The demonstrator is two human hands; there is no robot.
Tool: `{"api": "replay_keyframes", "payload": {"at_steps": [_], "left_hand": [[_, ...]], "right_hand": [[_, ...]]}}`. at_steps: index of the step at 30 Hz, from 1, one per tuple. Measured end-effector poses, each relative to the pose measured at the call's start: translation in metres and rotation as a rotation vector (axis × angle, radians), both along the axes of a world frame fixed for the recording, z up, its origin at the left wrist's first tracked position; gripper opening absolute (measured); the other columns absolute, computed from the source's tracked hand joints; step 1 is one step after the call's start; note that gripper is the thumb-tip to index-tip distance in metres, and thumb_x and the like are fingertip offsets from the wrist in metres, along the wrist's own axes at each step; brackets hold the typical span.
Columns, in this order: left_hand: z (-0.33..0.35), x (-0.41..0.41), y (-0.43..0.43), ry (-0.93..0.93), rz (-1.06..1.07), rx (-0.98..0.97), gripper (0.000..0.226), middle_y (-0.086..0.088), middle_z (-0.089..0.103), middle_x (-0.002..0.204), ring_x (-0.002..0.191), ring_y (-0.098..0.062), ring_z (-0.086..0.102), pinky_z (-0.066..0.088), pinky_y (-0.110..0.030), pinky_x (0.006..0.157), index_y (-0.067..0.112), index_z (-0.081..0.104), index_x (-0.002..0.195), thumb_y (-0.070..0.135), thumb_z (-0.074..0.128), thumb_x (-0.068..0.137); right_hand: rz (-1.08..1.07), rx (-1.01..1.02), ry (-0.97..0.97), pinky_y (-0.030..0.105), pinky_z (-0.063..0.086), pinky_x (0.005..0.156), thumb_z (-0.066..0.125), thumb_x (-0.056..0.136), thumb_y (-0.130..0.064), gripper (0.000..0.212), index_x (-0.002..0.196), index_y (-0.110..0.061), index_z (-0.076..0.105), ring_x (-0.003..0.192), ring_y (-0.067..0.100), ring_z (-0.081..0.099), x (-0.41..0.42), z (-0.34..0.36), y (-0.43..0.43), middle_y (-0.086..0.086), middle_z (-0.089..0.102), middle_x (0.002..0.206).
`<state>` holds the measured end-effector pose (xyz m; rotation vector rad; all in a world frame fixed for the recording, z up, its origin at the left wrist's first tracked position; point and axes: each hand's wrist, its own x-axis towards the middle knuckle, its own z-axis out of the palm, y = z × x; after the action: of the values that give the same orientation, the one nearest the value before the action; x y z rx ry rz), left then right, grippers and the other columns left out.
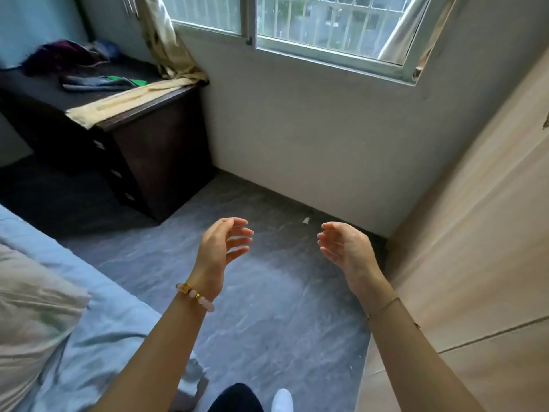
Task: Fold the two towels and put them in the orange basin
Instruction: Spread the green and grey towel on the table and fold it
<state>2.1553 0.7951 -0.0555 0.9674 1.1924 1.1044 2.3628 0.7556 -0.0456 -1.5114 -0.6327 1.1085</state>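
My left hand (pixel 221 248) and my right hand (pixel 344 248) are raised side by side over the grey floor, palms facing each other. The fingers of both are curled and apart, and both hold nothing. A pale yellow towel (pixel 124 101) lies draped along the near edge of a dark wooden cabinet (pixel 154 150) at the upper left, well away from both hands. No orange basin is in view, and I can make out no second towel for certain.
Dark clothes (pixel 62 55) and a grey-green item (pixel 98 83) lie on the cabinet top. A bed with a blue sheet (pixel 89 328) and a pillow (pixel 26 307) fills the lower left. A light wooden wardrobe (pixel 475 233) lines the right. A window (pixel 326 28) is ahead.
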Motion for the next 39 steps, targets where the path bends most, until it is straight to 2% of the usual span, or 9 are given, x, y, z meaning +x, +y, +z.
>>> {"api": "replay_keyframes", "payload": {"at_steps": [8,13,18,25,39], "left_hand": [[-0.005,-0.017,0.063,-0.014,0.164,-0.012,0.031,-0.002,0.068,0.08,0.078,-0.018,0.064,0.051,-0.032,0.075,0.013,0.064,0.091,0.022,0.034,0.099],[-0.001,-0.044,0.116,-0.052,0.307,0.003,0.031,-0.001,0.068,0.078,0.075,-0.016,0.063,0.051,-0.03,0.074,0.014,0.063,0.088,0.021,0.035,0.098],[0.0,-0.097,0.183,-0.094,0.472,0.024,0.029,-0.001,0.069,0.081,0.072,-0.013,0.064,0.05,-0.029,0.073,0.016,0.064,0.088,0.021,0.037,0.098],[0.013,-0.171,0.262,-0.086,0.635,0.036,0.028,-0.002,0.068,0.079,0.072,-0.016,0.062,0.05,-0.03,0.071,0.014,0.063,0.086,0.019,0.038,0.098],[0.012,-0.297,0.334,-0.036,0.894,0.007,0.027,-0.002,0.066,0.08,0.074,-0.016,0.062,0.051,-0.03,0.074,0.014,0.061,0.087,0.017,0.037,0.098]], "right_hand": [[0.215,-0.005,0.067,0.034,0.051,0.081,0.048,0.092,-0.014,0.023,0.081,-0.012,0.068,0.078,0.02,0.064,-0.018,-0.004,0.106,0.005,0.067,0.076],[0.347,0.0,0.112,0.03,0.047,0.074,0.047,0.091,-0.01,0.022,0.08,-0.011,0.066,0.071,0.019,0.06,-0.053,-0.008,0.177,0.005,0.065,0.071],[0.508,-0.004,0.099,0.03,0.048,0.073,0.05,0.089,-0.011,0.02,0.079,-0.012,0.067,0.066,0.018,0.059,-0.113,-0.005,0.27,0.001,0.067,0.063],[0.653,0.004,0.145,0.025,0.049,0.072,0.054,0.088,-0.009,0.015,0.081,-0.01,0.068,0.064,0.016,0.059,-0.203,0.013,0.38,0.004,0.064,0.066],[0.985,-0.072,0.175,0.025,0.051,0.074,0.053,0.087,-0.009,0.015,0.081,-0.01,0.067,0.064,0.014,0.06,-0.389,0.0,0.502,0.004,0.062,0.066]]}}
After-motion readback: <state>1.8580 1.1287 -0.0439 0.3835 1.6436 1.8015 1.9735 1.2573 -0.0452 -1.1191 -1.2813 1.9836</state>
